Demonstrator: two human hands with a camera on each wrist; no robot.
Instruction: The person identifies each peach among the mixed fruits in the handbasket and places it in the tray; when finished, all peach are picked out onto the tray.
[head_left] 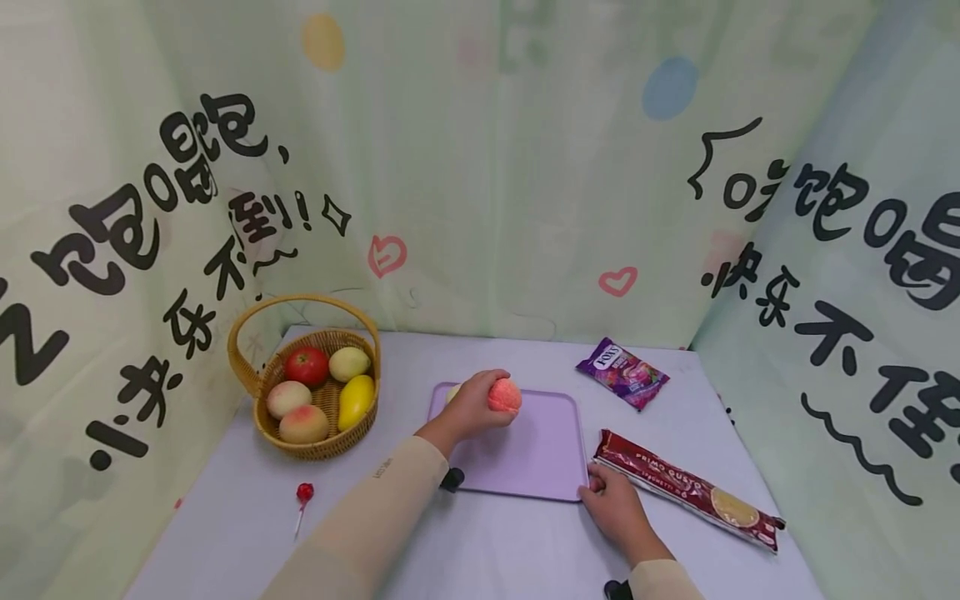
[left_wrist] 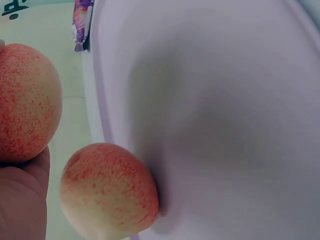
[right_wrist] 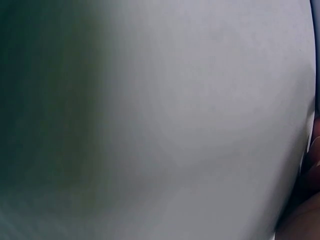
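Left hand (head_left: 471, 410): fingers curled round a peach (head_left: 505, 395), held up over the far part of the lilac tray (head_left: 525, 454). Second peach (left_wrist: 110, 192) at the tray's far left edge. Right hand (head_left: 618, 510): fingers and thumb pinch the tray's near right corner, apparently steadying it.

Step in hand, I judge: setting fruit on the tray, this peach not yet down. Next move calls for lowering it inside the rim, then loosening the grip.

Room: tray's middle and near half bare. Spaghetti packet (head_left: 690, 492) tight by the right edge; fruit basket (head_left: 318, 451) well apart, left.
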